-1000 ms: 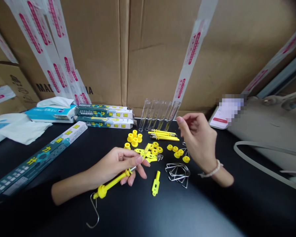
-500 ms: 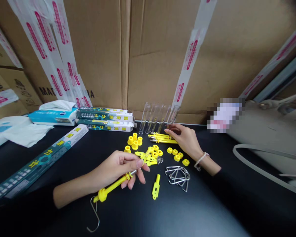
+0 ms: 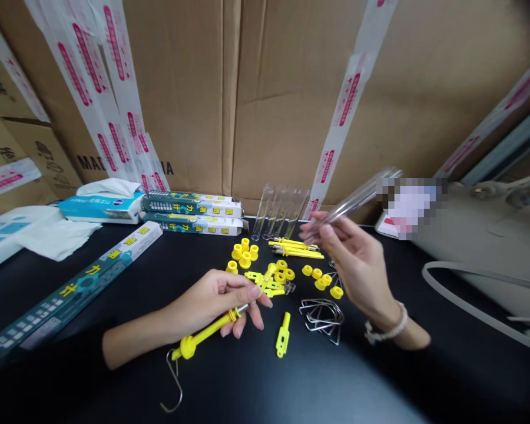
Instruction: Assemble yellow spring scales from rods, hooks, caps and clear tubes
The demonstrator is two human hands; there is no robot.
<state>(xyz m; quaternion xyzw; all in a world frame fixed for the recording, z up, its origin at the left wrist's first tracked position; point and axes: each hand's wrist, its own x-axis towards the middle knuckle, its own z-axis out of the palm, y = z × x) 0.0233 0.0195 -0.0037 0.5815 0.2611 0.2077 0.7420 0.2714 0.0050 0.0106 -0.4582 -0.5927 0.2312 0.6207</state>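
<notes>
My left hand [image 3: 229,300] pinches a yellow spring scale core [image 3: 212,328], a thin rod with a spring at its upper end and a metal hook [image 3: 174,391] hanging from its lower end. Raised above the table, my right hand [image 3: 355,253] is closed around the lower end of a clear plastic tube [image 3: 357,197], which tilts up to the right. Below the hands lie several yellow ring caps [image 3: 285,272], a flat yellow hanger piece [image 3: 282,335] and a pile of bent metal hooks [image 3: 322,315]. More yellow rods [image 3: 298,249] lie behind them.
Several clear tubes [image 3: 278,212] stand upright against the cardboard [image 3: 282,106]. Printed boxes [image 3: 194,215] are stacked at the back left, beside tissue packs [image 3: 101,200]. A long box [image 3: 79,288] lies at left. A bag [image 3: 481,235] is at right.
My right hand has lifted a clear tube from the standing row and brought it up and to the right, tilting it. My left hand keeps its hold on the yellow core.
</notes>
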